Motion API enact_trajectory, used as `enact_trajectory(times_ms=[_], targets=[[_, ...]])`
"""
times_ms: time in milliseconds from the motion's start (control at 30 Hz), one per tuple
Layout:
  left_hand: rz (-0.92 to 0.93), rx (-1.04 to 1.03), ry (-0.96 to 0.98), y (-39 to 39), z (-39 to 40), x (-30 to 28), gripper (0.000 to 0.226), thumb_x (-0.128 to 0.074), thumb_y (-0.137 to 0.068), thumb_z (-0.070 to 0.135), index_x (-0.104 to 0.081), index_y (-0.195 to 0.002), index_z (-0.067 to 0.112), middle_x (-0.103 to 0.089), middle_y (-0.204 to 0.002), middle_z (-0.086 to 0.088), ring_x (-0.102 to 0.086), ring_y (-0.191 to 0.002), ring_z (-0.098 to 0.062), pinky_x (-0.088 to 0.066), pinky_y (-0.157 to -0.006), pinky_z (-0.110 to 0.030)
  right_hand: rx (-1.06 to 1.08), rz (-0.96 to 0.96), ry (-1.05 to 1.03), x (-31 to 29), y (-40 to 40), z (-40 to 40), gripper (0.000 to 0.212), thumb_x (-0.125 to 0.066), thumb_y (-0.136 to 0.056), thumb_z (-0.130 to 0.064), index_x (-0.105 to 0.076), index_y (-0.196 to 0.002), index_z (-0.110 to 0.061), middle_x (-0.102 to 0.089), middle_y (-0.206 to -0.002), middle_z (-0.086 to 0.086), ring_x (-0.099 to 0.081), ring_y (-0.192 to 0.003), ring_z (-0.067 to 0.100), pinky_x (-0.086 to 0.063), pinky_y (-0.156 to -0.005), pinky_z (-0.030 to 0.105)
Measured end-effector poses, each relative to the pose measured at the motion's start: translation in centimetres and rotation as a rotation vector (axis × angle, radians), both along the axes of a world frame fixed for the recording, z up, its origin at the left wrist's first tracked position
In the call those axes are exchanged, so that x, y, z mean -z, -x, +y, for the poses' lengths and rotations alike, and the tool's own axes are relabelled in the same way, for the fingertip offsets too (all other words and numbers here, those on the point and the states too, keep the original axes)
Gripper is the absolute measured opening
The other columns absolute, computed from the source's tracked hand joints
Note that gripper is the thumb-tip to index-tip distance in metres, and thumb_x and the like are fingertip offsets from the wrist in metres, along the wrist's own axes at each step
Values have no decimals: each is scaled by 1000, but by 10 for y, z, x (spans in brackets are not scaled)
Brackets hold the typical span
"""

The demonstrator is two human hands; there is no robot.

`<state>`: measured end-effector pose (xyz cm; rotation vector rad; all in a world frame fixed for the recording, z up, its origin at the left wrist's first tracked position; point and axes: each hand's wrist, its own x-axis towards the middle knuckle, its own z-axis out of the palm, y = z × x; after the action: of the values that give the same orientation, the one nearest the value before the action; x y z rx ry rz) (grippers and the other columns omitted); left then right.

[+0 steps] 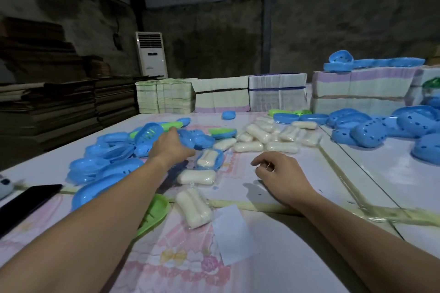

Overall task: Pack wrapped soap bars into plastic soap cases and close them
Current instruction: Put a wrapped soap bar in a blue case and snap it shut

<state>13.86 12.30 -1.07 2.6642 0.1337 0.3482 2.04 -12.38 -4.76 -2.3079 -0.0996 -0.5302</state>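
The left hand (170, 146) is seen stretched out into a heap of blue case halves (107, 162) at table left, fingers extended & apart, w/ nothing visibly gripped. The right hand (278, 173) is rested on the table (297, 257), fingers loosely curled, nothing held. Between them, a wrapped soap bar (207, 157) is seated in an open blue case (217, 162); more wrapped bars (266, 138) are piled beyond.
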Motion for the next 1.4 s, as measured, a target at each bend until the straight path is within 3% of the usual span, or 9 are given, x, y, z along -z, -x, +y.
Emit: enact_trajectory(times_ms=[133, 300, 433, 567, 633, 800, 933, 1167, 1400], targets=[[-239, 156, 604, 29, -38, -14, 63, -84, -70, 28, -48, -123, 30, -61, -115, -1, -62, -97, -22, -51, -71, -31, 8, -7, -11, 0, 0, -1, 21, -57, -85, -15, -70, -95, -29, -61, -76, -11, -56, -80, 7, -44, -75, 26], [243, 336, 1449, 74, -98, -14, 55, -83, -78, 16, -53, -124, 17, -67, -102, -9, -66, -78, -24, -56, -51, -29, 47, -35, -99, 1, 0, -5, 22, -56, -85, -13, -68, -93, -30, -61, -72, -7, -58, -73, 9, -44, -68, 26], [508, 386, 1822, 96, -108, -3, 16, -71, -89, 12, -66, -101, 3, -72, -75, -16, -67, -72, -27, -62, -53, -34, 106, -53, -131, 2, -3, -14, 23, -57, -85, -13, -70, -95, -30, -61, -69, -6, -57, -69, 11, -42, -64, 25], [545, 325, 1958, 104, -101, -1, 22, -63, -94, 12, -64, -112, 0, -70, -103, -21, -68, -87, -33, -63, -65, -46, 198, -68, -59, 3, -12, -23, 25, -57, -84, -15, -68, -98, -32, -63, -76, -9, -58, -73, 5, -39, -63, 17], [532, 302, 2018, 106, -99, -4, 23, -60, -95, 17, -65, -113, 2, -69, -107, -20, -67, -89, -33, -60, -66, -47, 261, -50, 29, 0, -23, -29, 28, -58, -85, -18, -69, -109, -27, -66, -86, -11, -60, -78, 3, -41, -68, 22], [553, 239, 2140, 108, -103, -8, 25, -61, -96, 29, -61, -98, 3, -63, -102, -18, -63, -87, -40, -59, -67, -51, 406, 125, 469, -2, -61, -50, 51, -55, -89, -32, -50, -139, -23, -61, -132, 6, -43, -125, 32, -41, -97, 40], [566, 328, 2082, 104, -104, -7, 52, -46, -102, 46, -64, -130, 6, -65, -108, -17, -61, -81, -31, -57, -62, -37, 445, 185, 658, 2, -87, -55, 46, -49, -89, -38, -51, -132, -24, -58, -133, 3, -38, -125, 32, -36, -96, 44], [537, 330, 2004, 102, -107, -2, 42, -45, -101, 48, -67, -113, 13, -68, -103, -13, -65, -79, -28, -52, -67, -35, 506, 315, 788, 5, -103, -62, 57, -37, -88, -55, -47, -134, -24, -46, -143, 6, -28, -134, 35, -24, -105, 52], [565, 327, 1991, 102, -110, 1, 43, -49, -99, 51, -65, -119, 17, -65, -109, -11, -60, -86, -26, -48, -72, -36, 394, 296, 682, -4, -82, -57, 54, -43, -90, -51, -47, -134, -19, -56, -134, 13, -45, -123, 34, -40, -96, 44]])
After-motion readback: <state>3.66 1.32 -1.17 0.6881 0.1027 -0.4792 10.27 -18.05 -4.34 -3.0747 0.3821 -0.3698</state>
